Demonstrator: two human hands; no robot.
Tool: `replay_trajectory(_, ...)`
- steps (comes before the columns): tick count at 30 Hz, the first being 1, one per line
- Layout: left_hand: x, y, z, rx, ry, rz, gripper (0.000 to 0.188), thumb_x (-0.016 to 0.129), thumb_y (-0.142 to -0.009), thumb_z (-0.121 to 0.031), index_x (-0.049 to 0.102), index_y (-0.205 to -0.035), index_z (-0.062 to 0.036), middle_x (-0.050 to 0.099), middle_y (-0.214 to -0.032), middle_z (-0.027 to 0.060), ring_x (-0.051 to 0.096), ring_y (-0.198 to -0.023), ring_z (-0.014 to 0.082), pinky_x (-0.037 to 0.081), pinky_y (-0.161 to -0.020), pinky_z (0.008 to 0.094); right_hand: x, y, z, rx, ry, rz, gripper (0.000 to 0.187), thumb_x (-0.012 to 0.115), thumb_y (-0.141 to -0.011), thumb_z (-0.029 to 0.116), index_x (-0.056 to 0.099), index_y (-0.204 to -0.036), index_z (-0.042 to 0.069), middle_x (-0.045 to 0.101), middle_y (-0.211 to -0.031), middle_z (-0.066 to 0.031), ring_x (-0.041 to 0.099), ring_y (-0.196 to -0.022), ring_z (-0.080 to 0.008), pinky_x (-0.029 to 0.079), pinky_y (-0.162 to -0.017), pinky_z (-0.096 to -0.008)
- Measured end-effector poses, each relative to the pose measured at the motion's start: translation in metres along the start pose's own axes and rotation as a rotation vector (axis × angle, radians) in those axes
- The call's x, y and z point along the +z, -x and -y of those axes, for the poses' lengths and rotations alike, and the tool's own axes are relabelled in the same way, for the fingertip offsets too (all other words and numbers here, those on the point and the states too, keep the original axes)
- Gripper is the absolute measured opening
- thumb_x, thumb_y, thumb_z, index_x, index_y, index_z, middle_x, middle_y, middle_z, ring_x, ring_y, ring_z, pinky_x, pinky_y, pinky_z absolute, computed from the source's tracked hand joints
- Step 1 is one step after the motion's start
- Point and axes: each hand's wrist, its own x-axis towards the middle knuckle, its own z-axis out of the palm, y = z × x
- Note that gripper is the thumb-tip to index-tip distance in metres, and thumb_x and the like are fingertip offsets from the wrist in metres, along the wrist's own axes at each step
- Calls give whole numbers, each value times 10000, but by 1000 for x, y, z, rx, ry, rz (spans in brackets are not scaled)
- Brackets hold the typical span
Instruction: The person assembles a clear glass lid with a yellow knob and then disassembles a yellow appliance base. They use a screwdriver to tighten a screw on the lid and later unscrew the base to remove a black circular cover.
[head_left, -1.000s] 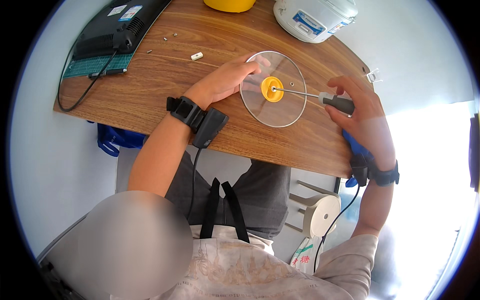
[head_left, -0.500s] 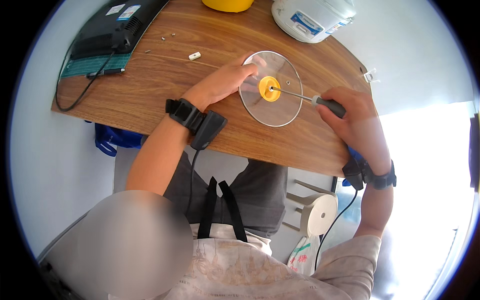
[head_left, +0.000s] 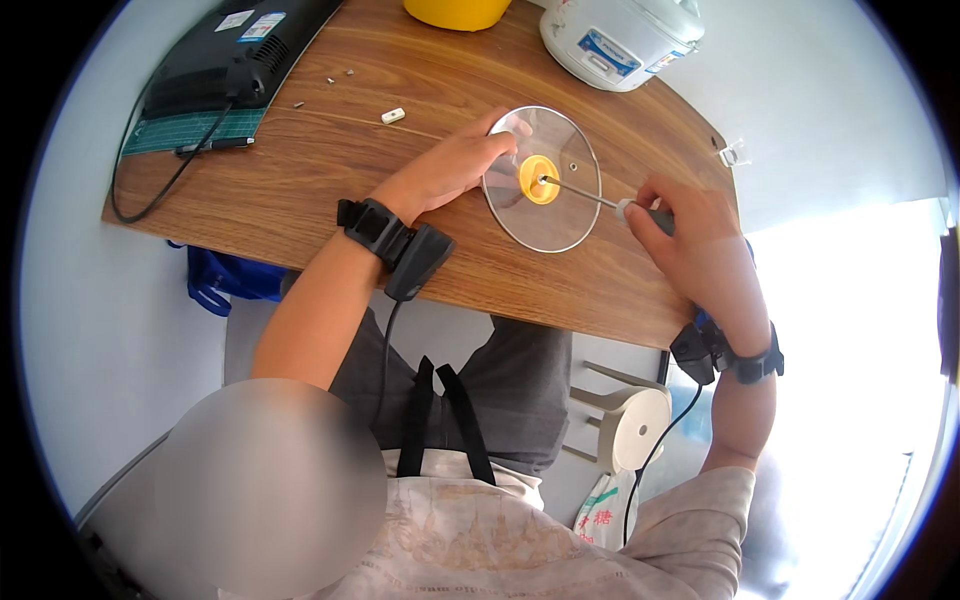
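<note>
A round clear glass lid [head_left: 545, 228] with a metal rim is tilted up above the table, its far left edge gripped by my left hand [head_left: 465, 165]. Some fingers show through the glass behind it. At the lid's middle sits a yellow round knob base [head_left: 530, 187]. My right hand [head_left: 695, 235] is closed around the dark handle of a screwdriver [head_left: 585, 193] with a light collar. The screwdriver's shaft points left, and its tip meets the centre of the yellow piece. A small metal-ringed vent hole shows in the glass right of the yellow piece.
Left of the lid a small white block [head_left: 393, 116] lies on the wooden table [head_left: 330, 200], with several tiny metal bits beyond. A black device [head_left: 215, 60] rests on a green cutting mat [head_left: 160, 135] at far left. A white rice cooker [head_left: 610, 45] and yellow container [head_left: 455, 10] stand behind.
My right hand has shifted slightly left and its fingers have turned round the screwdriver handle. The tip stays at the yellow piece, and my left hand keeps its grip on the lid.
</note>
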Motion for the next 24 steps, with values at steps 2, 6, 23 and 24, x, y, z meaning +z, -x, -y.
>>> replay_trajectory(2,-3,-5,8,30,68,9,397,490,-992,-164,535,-1371,-53,559,-1235,68,538,-1108,134,521,-941,297,0,3,-6,12,-54,-35,205,718,-892,225,729,-989,45,703,-763,-150,676,-705,-327,539,-692,-389)
replay_trajectory(6,1,-2,2,-19,52,5,387,492,-990,-155,537,-1362,-57,541,-1194,62,532,-1062,122,527,-920,299,5,10,-29,-67,-94,-141,213,781,-853,190,743,-1039,94,728,-848,-83,681,-747,-273,541,-715,-367)
replay_trajectory(23,-2,-3,2,-24,15,47,375,473,-993,-131,528,-1352,-39,533,-1286,103,535,-1188,162,533,-998,326,11,-3,-46,-527,83,-341,236,788,-743,-40,759,-935,93,692,-961,-23,620,-935,-229,527,-811,-355)
replay_trajectory(24,-3,-3,2,-32,2,41,378,475,-993,-132,527,-1355,-38,534,-1289,104,533,-1198,164,531,-998,324,11,-4,-46,-530,83,-342,234,789,-742,-40,760,-933,94,692,-960,-22,619,-937,-227,524,-814,-353)
